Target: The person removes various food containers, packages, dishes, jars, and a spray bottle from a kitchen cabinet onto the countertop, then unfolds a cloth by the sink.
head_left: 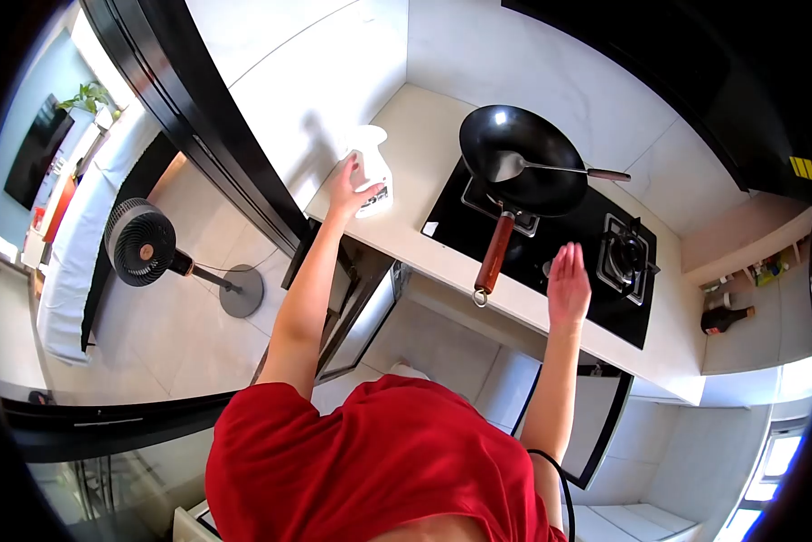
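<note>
A white spray bottle [376,173] stands on the left end of the counter, and my left hand [347,191] has its thumb and fingers around the bottle's side. My right hand [569,287] is over the front of the black gas stove [532,257], palm up, fingers straight and side by side, holding nothing. To its upper left a black wok [550,135] sits on the left burner, its wooden handle [496,256] towards me. A metal spatula [550,169] rests across the wok.
The right burner [625,257] carries no pan. Below the counter [397,237] a cabinet door [596,420] hangs open. A dark bottle [727,318] is on the right shelf. A standing fan [142,242] is beyond the black door frame [207,126] at left.
</note>
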